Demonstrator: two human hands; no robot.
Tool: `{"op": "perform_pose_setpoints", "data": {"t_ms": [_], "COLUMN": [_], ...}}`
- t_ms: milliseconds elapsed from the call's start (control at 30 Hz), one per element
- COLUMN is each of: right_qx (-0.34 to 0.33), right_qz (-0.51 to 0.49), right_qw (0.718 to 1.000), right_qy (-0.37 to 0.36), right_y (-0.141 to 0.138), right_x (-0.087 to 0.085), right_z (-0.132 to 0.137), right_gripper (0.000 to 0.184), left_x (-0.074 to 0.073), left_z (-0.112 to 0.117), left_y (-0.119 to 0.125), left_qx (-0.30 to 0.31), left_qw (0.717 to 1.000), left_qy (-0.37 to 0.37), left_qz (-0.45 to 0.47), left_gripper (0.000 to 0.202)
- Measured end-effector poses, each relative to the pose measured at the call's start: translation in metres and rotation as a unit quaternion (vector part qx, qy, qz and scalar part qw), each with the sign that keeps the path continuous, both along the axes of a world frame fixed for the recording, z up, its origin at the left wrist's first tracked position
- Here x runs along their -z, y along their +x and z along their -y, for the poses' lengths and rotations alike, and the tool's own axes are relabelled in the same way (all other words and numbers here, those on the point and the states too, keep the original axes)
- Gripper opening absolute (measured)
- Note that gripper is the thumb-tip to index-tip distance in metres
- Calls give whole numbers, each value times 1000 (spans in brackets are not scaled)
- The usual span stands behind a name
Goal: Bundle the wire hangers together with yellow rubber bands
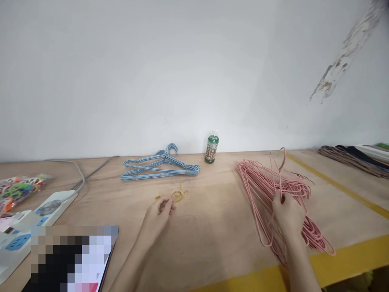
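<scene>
My right hand is closed around a pink clothes hanger, whose hook and upper wires stand up above the fist. Beneath it spreads a loose, tangled heap of pink hangers. My left hand is over the middle of the table with thumb and fingers pinched together. Whether a rubber band is between those fingertips is hidden. Just beyond them lie several yellow rubber bands. Farther back rests a bundle of blue hangers, with bands around both ends.
A small green bottle stands near the wall. At left are a white power strip with cables, bagged colourful items and a blurred-out flat device. Brown and dark hangers lie at far right. Yellow tape marks the front edge.
</scene>
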State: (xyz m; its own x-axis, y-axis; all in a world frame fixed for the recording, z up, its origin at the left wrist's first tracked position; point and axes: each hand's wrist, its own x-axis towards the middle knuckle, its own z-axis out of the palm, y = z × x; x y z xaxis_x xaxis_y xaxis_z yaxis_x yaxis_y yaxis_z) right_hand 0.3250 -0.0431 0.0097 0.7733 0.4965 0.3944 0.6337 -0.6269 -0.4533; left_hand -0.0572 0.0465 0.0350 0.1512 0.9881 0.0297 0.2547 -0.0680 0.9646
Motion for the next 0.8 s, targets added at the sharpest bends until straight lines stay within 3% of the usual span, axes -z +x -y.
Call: {"op": "perform_pose_setpoints", "data": {"t_ms": [167, 300, 567, 700, 800], "right_qx": [-32, -70, 46, 40, 22], "right_qz": [-26, -59, -24, -4, 8], "right_qw": [999, 996, 995, 991, 988], "right_qy": [23, 14, -90, -128, -152], "right_y": [24, 28, -2, -1, 6], "right_x": [-10, -5, 19, 20, 22], "right_z": [1, 2, 0, 0, -2], "right_gripper": [47, 56, 54, 61, 45], "left_x": [-3, 2, 10, 8, 8], "left_z": [0, 0, -2, 0, 0], "left_y": [-1, -1, -3, -2, -2], "left_qx": [5, 36, 64, 73, 74], "left_qw": [1000, 999, 996, 993, 992], "left_qy": [-3, -3, -3, 9, 15], "left_qz": [-19, -30, -55, -89, -100], "left_gripper": [35, 36, 34, 34, 34]}}
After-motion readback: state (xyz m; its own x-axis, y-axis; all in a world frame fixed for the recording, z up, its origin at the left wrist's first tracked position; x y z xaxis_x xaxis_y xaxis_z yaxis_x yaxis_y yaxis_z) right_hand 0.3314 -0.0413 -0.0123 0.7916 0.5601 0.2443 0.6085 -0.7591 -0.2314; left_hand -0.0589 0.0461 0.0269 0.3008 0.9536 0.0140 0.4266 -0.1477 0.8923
